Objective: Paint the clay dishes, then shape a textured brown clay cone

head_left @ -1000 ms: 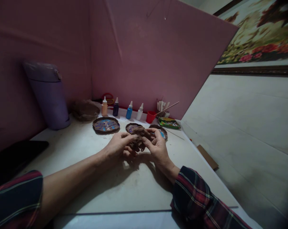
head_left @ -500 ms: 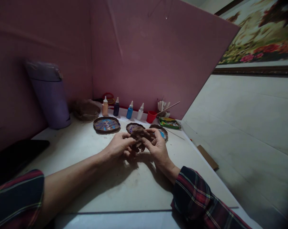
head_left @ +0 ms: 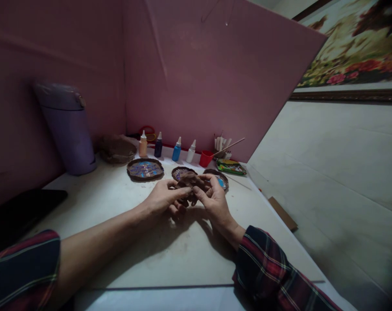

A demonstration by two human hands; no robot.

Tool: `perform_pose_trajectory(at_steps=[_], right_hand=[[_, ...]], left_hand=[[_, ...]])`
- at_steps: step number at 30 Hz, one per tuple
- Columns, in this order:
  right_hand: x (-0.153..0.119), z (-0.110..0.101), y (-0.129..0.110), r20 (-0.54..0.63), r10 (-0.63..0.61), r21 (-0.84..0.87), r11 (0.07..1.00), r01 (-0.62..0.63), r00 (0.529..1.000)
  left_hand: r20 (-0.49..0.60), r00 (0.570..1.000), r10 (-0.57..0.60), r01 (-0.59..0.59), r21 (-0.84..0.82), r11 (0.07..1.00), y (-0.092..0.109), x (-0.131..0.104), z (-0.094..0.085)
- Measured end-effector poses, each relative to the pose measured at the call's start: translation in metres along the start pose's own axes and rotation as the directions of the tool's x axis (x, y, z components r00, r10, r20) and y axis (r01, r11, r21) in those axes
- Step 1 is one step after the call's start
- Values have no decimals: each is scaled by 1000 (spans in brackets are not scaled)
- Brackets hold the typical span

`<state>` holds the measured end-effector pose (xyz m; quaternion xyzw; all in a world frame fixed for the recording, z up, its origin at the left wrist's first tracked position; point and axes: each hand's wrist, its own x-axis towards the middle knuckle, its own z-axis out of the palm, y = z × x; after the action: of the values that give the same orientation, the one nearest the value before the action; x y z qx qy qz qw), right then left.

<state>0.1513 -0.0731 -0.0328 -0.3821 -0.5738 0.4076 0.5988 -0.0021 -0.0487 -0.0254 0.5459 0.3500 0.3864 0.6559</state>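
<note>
A lump of brown clay (head_left: 186,180) is held between both hands above the white board. My left hand (head_left: 165,196) grips it from the left, its thumb lying across the front and its fingers curled beneath. From the right, my right hand (head_left: 213,201) pinches the clay with thumb and fingers, the two thumb tips close together. Just behind the hands lie a small brown clay dish with purple marks (head_left: 180,172) and another with blue paint (head_left: 221,182), partly covered by my right hand. A larger painted clay dish (head_left: 145,169) rests to the left.
Small paint bottles (head_left: 176,151) stand along the back, beside a red cup (head_left: 206,159) with a stick across it. A green packet (head_left: 231,167) lies at right. A purple tumbler (head_left: 68,129) and a wrapped brown lump (head_left: 117,149) are at left. Pink panels (head_left: 196,77) rise behind.
My left thumb has slid to the right across the front of the clay, up to the right thumb. The right hand has hardly moved.
</note>
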Motion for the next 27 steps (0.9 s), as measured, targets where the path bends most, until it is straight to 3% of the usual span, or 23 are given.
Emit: perform_pose_trajectory(at_steps=[10, 19, 27], right_hand=[[-2, 3, -1, 19, 2, -33, 999, -1, 1000], [1, 0, 1, -30, 2, 13, 1000, -2, 1000], [0, 0, 3, 2, 6, -13, 1000, -6, 1000]], left_hand=[[-94, 995, -21, 28, 77, 997, 6, -4, 6], [32, 997, -65, 69, -157, 985, 4, -1, 1], [23, 1000, -3, 2, 37, 999, -1, 0, -1]])
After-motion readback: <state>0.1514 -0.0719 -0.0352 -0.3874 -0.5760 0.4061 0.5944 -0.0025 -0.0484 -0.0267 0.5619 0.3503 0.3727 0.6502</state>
